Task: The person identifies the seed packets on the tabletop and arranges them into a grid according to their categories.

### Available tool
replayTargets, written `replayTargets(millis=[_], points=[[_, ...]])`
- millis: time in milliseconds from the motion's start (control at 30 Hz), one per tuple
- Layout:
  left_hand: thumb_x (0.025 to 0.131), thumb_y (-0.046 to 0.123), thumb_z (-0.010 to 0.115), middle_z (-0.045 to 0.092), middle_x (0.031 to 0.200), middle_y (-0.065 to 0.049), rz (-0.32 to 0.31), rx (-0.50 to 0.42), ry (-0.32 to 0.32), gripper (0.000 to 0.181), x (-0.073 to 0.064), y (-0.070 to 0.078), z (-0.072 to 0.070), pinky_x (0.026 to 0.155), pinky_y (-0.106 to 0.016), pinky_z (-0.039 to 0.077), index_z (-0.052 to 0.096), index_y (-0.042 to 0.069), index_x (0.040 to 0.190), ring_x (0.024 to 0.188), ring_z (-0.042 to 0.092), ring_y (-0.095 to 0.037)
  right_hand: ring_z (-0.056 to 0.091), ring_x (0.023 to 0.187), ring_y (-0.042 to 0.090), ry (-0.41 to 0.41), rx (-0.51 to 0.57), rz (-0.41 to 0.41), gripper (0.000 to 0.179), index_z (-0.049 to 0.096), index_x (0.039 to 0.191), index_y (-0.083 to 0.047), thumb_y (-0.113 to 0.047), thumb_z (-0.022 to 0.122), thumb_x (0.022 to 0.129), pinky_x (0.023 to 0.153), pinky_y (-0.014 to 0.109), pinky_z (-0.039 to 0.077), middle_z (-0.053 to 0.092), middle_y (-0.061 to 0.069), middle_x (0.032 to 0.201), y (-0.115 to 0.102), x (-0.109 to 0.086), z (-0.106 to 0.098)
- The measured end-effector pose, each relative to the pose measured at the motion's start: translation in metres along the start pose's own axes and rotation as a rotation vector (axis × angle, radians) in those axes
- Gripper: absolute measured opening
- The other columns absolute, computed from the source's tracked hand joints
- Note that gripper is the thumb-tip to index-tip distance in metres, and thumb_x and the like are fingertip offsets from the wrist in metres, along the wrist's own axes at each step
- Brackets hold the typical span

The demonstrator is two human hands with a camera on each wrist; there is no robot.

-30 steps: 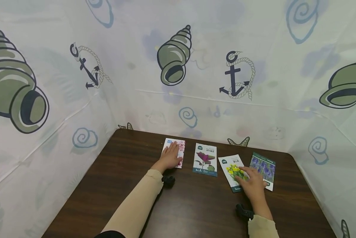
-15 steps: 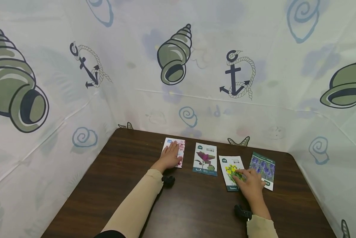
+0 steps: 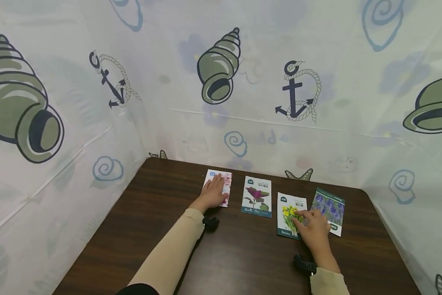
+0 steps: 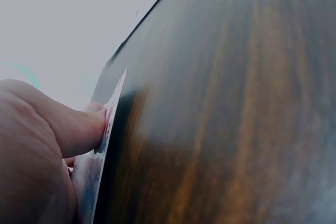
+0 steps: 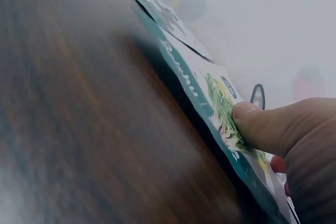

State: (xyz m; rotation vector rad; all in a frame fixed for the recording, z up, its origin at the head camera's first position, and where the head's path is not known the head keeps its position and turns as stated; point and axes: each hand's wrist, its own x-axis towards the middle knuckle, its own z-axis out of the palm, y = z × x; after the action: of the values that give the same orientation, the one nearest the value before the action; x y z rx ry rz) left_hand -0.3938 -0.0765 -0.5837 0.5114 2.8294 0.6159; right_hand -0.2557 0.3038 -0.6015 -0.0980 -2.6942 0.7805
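I have the left hand lying on the pink-flower packet, leftmost on the surface, its fingers slightly spread. My feed shows the right hand touching the yellow-flower packet, thumb and forefinger apart, between the magenta-flower packet and the purple-flower packet.

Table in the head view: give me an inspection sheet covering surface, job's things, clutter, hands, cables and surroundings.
Surface: table, dark wood grain.
Job's things: pink packet, magenta packet, yellow packet and purple packet, left to right in an uneven row.
Clutter: nothing seen.
Hands: left hand lies on the pink packet; right hand touches the yellow packet and partly hides the purple packet.
Cables: nothing seen for certain.
Surroundings: pale backdrop printed with shells and anchors.
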Motion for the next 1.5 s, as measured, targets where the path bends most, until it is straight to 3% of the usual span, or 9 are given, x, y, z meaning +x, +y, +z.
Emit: replayTargets(millis=[200, 300, 467, 600, 900, 1067, 1233, 1333, 1500], points=[[0.105, 0.038, 0.048, -0.002, 0.173, -0.011, 0.007, -0.019, 0.000, 0.076, 0.001, -0.001, 0.002, 0.128, -0.052, -0.003, 0.013, 0.005, 0.163, 0.160, -0.005, -0.027, 0.041, 0.110, 0.039, -0.010, -0.023, 0.022, 0.041, 0.072, 0.123, -0.021, -0.040, 0.079, 0.087, 0.087, 0.064, 0.025, 0.050, 0.014, 0.112, 0.002, 0.000, -0.001], [0.105, 0.039, 0.047, -0.003, 0.173, -0.010, 0.007, -0.013, 0.004, 0.076, 0.002, -0.003, 0.002, 0.128, -0.052, -0.004, 0.012, 0.006, 0.163, 0.160, -0.006, -0.027, 0.040, 0.113, 0.041, 0.004, -0.015, 0.015, 0.039, 0.073, 0.119, -0.020, -0.040, 0.080, 0.087, 0.088, 0.065, 0.023, 0.051, 0.014, 0.113, 0.001, 0.000, -0.001], [0.105, 0.040, 0.047, -0.003, 0.173, -0.010, 0.007, -0.019, 0.000, 0.076, 0.003, -0.003, 0.002, 0.128, -0.052, -0.004, 0.011, 0.006, 0.163, 0.160, -0.006, -0.027, 0.040, 0.126, 0.045, 0.026, -0.004, -0.038, 0.031, 0.078, 0.108, -0.016, -0.033, 0.084, 0.084, 0.092, 0.068, 0.022, 0.056, 0.014, 0.125, 0.002, 0.000, 0.000], [0.105, 0.038, 0.049, 0.000, 0.173, -0.012, 0.010, -0.023, 0.003, 0.075, 0.002, -0.004, 0.002, 0.128, -0.053, -0.001, 0.014, 0.005, 0.163, 0.160, -0.003, -0.029, 0.043, 0.132, 0.043, 0.007, 0.005, -0.101, 0.031, 0.077, 0.112, -0.017, -0.029, 0.083, 0.084, 0.093, 0.069, 0.024, 0.061, 0.013, 0.134, 0.002, -0.002, 0.000], [0.105, 0.043, 0.048, -0.003, 0.173, -0.008, -0.003, 0.012, -0.005, 0.077, 0.004, -0.004, 0.002, 0.129, -0.051, -0.002, 0.012, 0.008, 0.164, 0.160, -0.006, -0.024, 0.045, 0.108, 0.036, -0.019, 0.018, -0.154, 0.030, 0.077, 0.115, -0.023, -0.029, 0.081, 0.086, 0.084, 0.061, 0.025, 0.061, 0.007, 0.118, 0.001, -0.009, -0.002], [0.105, 0.042, 0.049, 0.001, 0.173, -0.009, 0.002, 0.039, 0.007, 0.076, 0.002, -0.001, 0.000, 0.129, -0.052, 0.002, 0.015, 0.007, 0.163, 0.161, -0.002, -0.026, 0.046, 0.116, 0.039, -0.011, 0.032, -0.162, 0.024, 0.079, 0.107, -0.020, -0.026, 0.084, 0.084, 0.088, 0.064, 0.025, 0.062, 0.007, 0.116, 0.001, -0.010, -0.002], [0.105, 0.042, 0.049, 0.004, 0.173, -0.011, 0.011, 0.061, 0.022, 0.076, -0.003, 0.001, -0.002, 0.129, -0.053, 0.006, 0.017, 0.006, 0.163, 0.161, 0.002, -0.028, 0.049, 0.135, 0.040, -0.070, 0.079, -0.176, 0.022, 0.078, 0.104, -0.013, -0.024, 0.083, 0.085, 0.106, 0.068, 0.033, 0.065, 0.012, 0.134, 0.002, -0.011, -0.005], [0.105, 0.043, 0.049, 0.003, 0.173, -0.010, 0.013, 0.055, 0.021, 0.076, -0.002, 0.001, -0.002, 0.129, -0.053, 0.006, 0.016, 0.007, 0.163, 0.161, 0.002, -0.027, 0.053, 0.132, 0.038, -0.128, 0.102, -0.162, 0.023, 0.076, 0.107, -0.012, -0.025, 0.080, 0.088, 0.104, 0.064, 0.042, 0.063, 0.012, 0.139, 0.001, -0.013, -0.007], [0.105, 0.045, 0.048, 0.000, 0.173, -0.011, 0.019, 0.015, 0.016, 0.078, 0.001, -0.004, 0.000, 0.129, -0.053, 0.002, 0.014, 0.006, 0.163, 0.161, -0.001, -0.027, 0.054, 0.126, 0.036, -0.163, 0.093, -0.160, 0.031, 0.073, 0.117, -0.012, -0.026, 0.078, 0.090, 0.101, 0.062, 0.043, 0.061, 0.013, 0.140, 0.000, -0.016, -0.009]])
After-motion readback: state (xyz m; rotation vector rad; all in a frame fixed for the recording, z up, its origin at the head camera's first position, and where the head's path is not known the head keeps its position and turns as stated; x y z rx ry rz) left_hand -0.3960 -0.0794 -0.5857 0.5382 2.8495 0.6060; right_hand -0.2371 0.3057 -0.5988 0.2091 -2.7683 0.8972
